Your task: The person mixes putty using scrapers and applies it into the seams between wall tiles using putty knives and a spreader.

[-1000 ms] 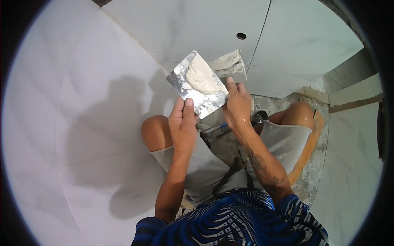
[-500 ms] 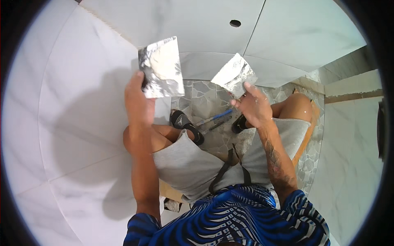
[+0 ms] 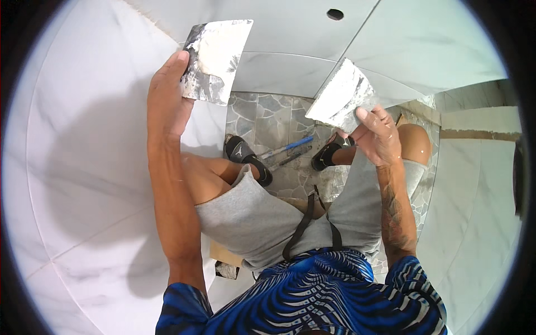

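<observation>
A rectangular metal plate [image 3: 215, 58] smeared with creamy white paste is gripped along its left edge by my left hand [image 3: 170, 95], thumb on the face. My right hand [image 3: 377, 137] holds a smaller flat scraper [image 3: 340, 95], also coated in white paste, with its broad edge angled to the upper left. The two tools are apart, raised in front of the marbled wall tiles [image 3: 285, 33]. My fingers behind both tools are partly hidden.
Marbled tiles [image 3: 84, 178] flank me; the front one has a dark round hole [image 3: 335, 14]. A patterned stone-look floor [image 3: 268, 114] lies between my sandalled feet, with a blue-handled tool [image 3: 298, 142] and a dark bar [image 3: 296, 155] on it. A ledge [image 3: 477, 120] is at right.
My hands have separated and risen, the plate moving up and to the left, the scraper out to the right and turning. The feet and floor tools have come into clearer view.
</observation>
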A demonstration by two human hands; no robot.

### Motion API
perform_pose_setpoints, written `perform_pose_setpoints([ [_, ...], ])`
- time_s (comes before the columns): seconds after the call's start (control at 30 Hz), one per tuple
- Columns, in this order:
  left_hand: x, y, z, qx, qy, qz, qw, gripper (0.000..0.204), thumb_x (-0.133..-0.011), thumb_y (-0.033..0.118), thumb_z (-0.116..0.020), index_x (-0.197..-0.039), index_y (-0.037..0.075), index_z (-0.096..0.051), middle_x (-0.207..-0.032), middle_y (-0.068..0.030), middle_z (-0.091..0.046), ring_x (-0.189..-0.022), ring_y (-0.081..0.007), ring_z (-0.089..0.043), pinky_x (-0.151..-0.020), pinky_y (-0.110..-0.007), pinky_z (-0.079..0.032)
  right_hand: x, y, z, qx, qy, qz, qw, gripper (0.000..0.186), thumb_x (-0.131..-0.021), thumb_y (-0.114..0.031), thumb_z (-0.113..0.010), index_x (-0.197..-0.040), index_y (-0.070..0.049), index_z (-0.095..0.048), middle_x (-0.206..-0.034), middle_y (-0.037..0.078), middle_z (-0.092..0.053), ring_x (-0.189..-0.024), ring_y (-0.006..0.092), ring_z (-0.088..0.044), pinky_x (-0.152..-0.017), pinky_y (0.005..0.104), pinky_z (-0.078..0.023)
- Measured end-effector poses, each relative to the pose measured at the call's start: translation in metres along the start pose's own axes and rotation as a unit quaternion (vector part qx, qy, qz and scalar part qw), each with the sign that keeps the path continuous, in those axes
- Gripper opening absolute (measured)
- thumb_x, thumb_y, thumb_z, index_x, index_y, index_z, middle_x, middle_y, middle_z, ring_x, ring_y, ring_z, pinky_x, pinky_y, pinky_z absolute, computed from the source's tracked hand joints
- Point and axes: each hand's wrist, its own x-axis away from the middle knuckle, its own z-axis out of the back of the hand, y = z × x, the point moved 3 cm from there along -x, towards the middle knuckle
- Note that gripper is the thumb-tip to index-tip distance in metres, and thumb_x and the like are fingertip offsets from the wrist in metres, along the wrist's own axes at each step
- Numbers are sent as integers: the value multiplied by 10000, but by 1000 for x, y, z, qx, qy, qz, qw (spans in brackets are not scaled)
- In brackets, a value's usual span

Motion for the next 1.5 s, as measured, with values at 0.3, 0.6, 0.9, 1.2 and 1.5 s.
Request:
perform_pose_setpoints([
  [0.3, 7, -5, 19, 11, -43, 4, 999, 323, -992, 166, -473, -1188, -75, -561, -1036, -102, -661, -876, -135, -657, -761, -283, -546, -24, -24, -54, 101, 15, 5, 995, 284, -890, -114, -654, -1132, 23, -597, -995, 116, -669, -841, 183, -656, -691, 345, -559],
  [0.6, 0, -12, 23, -27, -42, 37, 998, 363, -992, 177, -470, -1237, -85, -533, -1029, -102, -663, -871, -130, -650, -746, -281, -535, -47, -70, -118, 622, -140, 388, 665, 430, -786, -12, -669, -1193, -140, -623, -1130, 104, -636, -876, 267, -650, -772, 339, -545],
  [0.9, -3, -15, 20, -52, -55, 40, 996, 329, -989, 173, -477, -1194, -67, -570, -976, -71, -661, -820, -108, -612, -704, -270, -487, -66, -56, -151, 742, -209, 424, 476, 519, -681, 32, -676, -1157, -171, -639, -1219, 96, -572, -1005, 293, -610, -830, 372, -542],
  [1.2, 0, -15, 22, -40, -52, 39, 997, 355, -983, 150, -475, -1223, -101, -548, -982, -109, -654, -814, -132, -617, -704, -289, -498, -73, -40, -160, 765, -260, 441, 389, 511, -686, -20, -672, -1175, -155, -611, -1167, 116, -571, -1037, 298, -596, -895, 387, -505],
  [1.5, -1, -14, 33, -27, -13, 25, 999, 365, -983, 163, -472, -1222, -105, -542, -1014, -118, -651, -865, -157, -644, -757, -322, -538, -82, -66, -153, 739, -335, 309, 496, 351, -762, -12, -662, -1105, -85, -634, -1111, 115, -610, -945, 292, -635, -846, 395, -518],
])
